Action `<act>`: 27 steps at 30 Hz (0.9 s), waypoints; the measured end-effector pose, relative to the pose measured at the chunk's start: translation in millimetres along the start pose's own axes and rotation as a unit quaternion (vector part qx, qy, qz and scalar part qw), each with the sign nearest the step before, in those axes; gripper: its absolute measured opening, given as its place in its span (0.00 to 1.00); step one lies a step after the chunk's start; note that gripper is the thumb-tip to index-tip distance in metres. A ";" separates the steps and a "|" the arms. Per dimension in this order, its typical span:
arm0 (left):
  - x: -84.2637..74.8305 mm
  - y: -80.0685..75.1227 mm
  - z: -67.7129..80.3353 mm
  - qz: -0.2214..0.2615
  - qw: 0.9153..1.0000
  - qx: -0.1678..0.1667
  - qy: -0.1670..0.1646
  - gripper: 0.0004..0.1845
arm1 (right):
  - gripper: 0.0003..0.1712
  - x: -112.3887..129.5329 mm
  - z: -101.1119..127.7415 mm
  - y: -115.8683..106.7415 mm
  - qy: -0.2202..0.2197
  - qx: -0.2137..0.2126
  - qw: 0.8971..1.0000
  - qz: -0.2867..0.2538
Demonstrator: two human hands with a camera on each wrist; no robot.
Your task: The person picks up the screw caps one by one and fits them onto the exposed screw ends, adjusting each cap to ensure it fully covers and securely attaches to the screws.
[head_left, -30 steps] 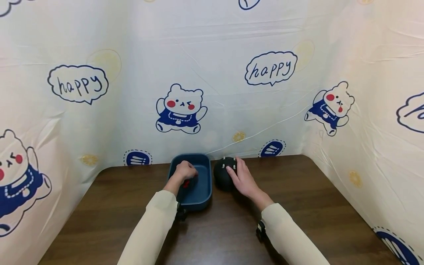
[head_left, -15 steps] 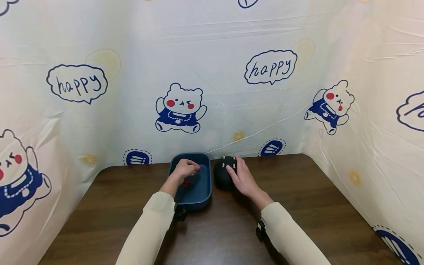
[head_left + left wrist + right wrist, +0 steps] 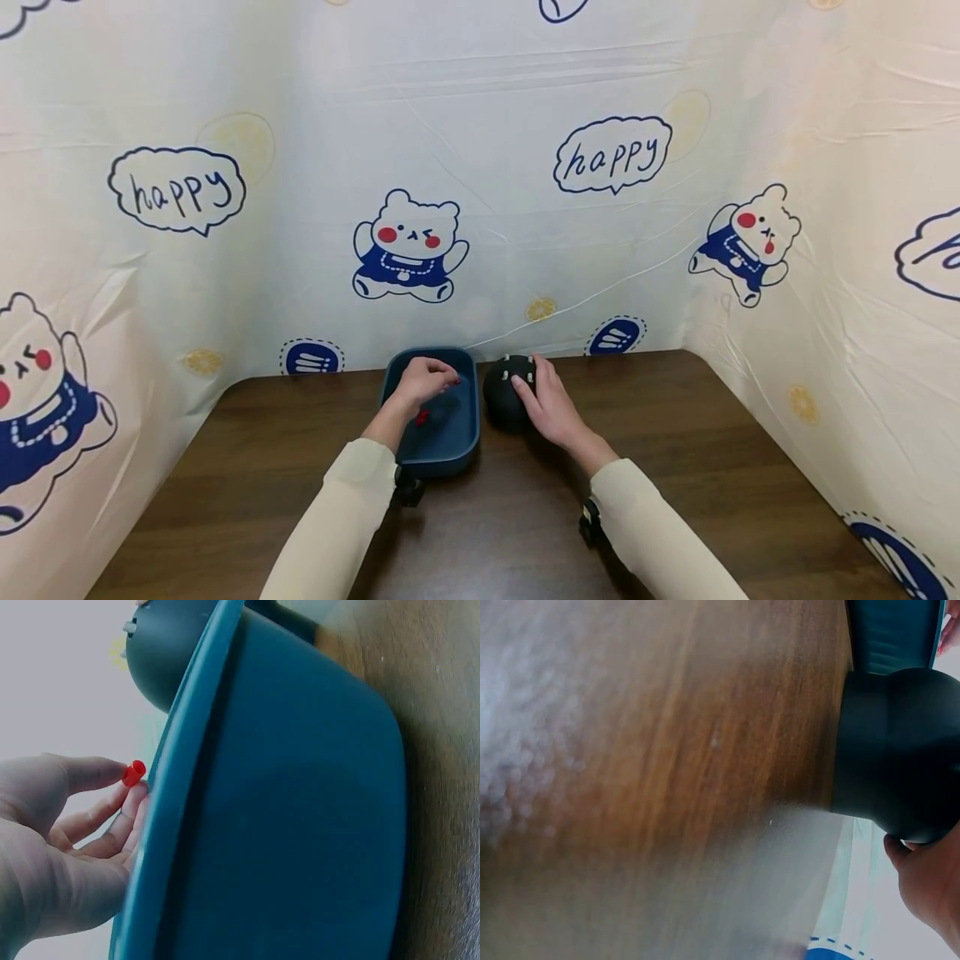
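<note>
The left hand (image 3: 422, 382) pinches a small, red tubular piece (image 3: 134, 773) while the right hand (image 3: 555, 410) grips a smooth, black, pale-pegged dome (image 3: 505, 405).

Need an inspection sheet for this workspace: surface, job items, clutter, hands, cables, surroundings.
Surface: brown wood-grain table, some glare.
Job's things: blue bin with loose red inside, piece count unclear; dark round body beside it, pale pegs on top.
Clutter: nothing seen.
Hands: left hand pinches a small red piece over the bin; right hand holds the round body.
Cables: nothing certain.
Surroundings: pale backdrop, bear and "happy" prints.
</note>
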State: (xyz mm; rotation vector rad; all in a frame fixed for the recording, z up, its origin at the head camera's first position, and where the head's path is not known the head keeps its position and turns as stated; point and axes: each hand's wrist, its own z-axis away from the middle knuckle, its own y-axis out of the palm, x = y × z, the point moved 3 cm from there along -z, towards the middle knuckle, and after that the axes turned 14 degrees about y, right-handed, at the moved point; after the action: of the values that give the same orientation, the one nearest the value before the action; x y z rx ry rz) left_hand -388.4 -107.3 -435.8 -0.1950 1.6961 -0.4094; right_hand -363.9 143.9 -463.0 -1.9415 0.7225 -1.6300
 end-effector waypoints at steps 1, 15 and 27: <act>-1.2 0.2 0.4 -0.002 1.000 -0.001 0.002 0.10 | 0.41 -0.4 0.0 0.4 0.004 0.002 1.000 0.003; -13.2 5.8 3.0 0.001 1.000 -0.022 0.019 0.09 | 0.40 -1.0 0.0 -0.2 0.001 -0.003 1.000 -0.002; -18.4 10.4 3.5 -0.001 0.999 -0.030 0.038 0.11 | 0.41 -0.5 1.4 0.8 -0.011 -0.014 1.000 -0.009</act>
State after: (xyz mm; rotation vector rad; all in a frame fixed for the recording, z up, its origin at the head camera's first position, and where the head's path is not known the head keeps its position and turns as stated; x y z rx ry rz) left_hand -380.8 -91.7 -423.2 -0.2278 1.7854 -0.3714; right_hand -362.6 143.8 -464.1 -1.9872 0.7246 -1.6133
